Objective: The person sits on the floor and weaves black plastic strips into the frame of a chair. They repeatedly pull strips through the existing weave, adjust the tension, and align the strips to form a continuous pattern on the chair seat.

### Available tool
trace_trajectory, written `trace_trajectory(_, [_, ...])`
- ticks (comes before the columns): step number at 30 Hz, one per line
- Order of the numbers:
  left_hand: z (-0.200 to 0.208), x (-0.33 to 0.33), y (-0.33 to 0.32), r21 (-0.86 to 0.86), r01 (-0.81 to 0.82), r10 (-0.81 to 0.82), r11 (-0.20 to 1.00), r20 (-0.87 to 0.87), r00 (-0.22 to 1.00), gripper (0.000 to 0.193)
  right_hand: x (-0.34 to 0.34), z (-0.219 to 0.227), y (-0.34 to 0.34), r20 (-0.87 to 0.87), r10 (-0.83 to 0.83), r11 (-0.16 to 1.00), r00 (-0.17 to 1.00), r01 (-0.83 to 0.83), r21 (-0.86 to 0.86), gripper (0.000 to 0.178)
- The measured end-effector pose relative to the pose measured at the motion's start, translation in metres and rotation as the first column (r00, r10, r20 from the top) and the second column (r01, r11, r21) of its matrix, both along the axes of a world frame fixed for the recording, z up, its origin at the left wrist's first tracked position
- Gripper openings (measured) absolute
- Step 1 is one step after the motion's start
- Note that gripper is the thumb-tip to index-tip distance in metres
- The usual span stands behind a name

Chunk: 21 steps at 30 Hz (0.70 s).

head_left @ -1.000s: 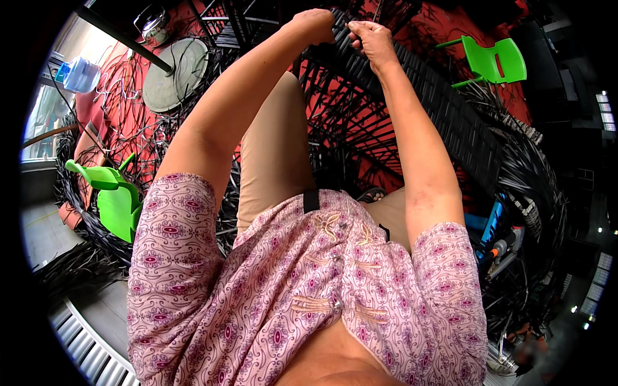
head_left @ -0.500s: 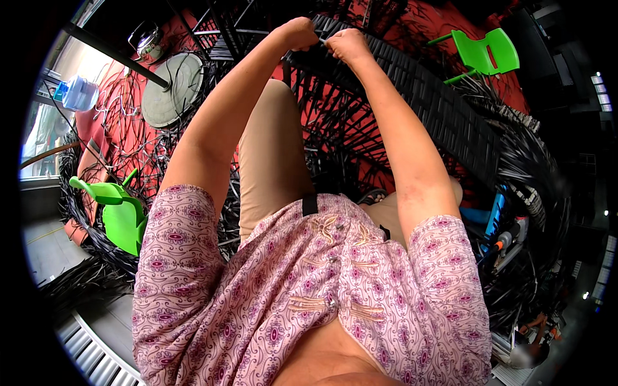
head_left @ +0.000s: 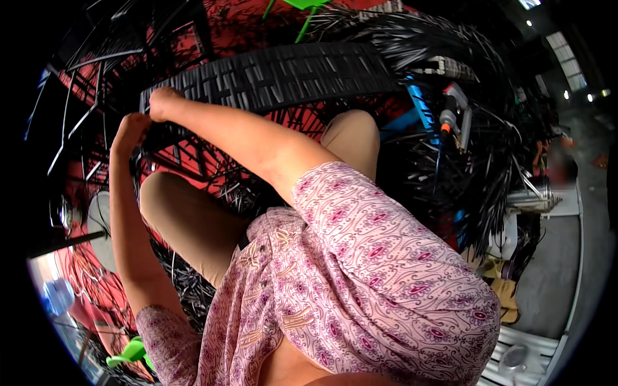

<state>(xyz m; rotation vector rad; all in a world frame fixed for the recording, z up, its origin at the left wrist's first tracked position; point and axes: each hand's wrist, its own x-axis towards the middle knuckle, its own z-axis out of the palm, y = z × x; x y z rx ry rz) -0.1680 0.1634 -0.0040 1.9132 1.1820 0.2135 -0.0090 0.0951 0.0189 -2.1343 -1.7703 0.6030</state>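
A long black woven panel (head_left: 270,76) of flat strips on a frame spans the upper middle. At its left end my two hands are close together, both closed. My right hand (head_left: 165,104) is bent in a fist over the panel's end. Just below and to the left of it, my left hand (head_left: 132,132) is also closed, its fingers mostly turned away. They seem to grip a narrow strip between them; only a tiny bit shows and most is hidden by the fingers. Thin dark frame bars and loose black strips surround the hands.
Bundles of black strips (head_left: 412,35) lie at the upper right. Near them are a blue tool (head_left: 421,109) and a power tool (head_left: 447,116) with an orange tip. A green chair (head_left: 306,4) stands beyond the panel, another green chair (head_left: 131,352) at lower left. A clear blue jug (head_left: 59,296) is left.
My view has swung to the right, so the panel now lies more level across it. Both hands, still closed and close together, appear farther left at the panel's end.
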Motion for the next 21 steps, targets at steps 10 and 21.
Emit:
trace_trajectory(10, [0.001, -0.017, -0.013, -0.101, -0.082, 0.100, 0.992, 0.191, 0.976, 0.023, 0.012, -0.034, -0.018, -0.068, 0.107, 0.681, 0.992, -0.023, 0.732, 0.023])
trace_trajectory(21, [-0.001, -0.086, -0.004, -0.332, -0.202, 0.317, 0.921, 0.340, 0.885, 0.021, 0.212, -0.009, -0.225, -0.265, -0.408, 0.605, 0.874, 0.476, 0.638, 0.023])
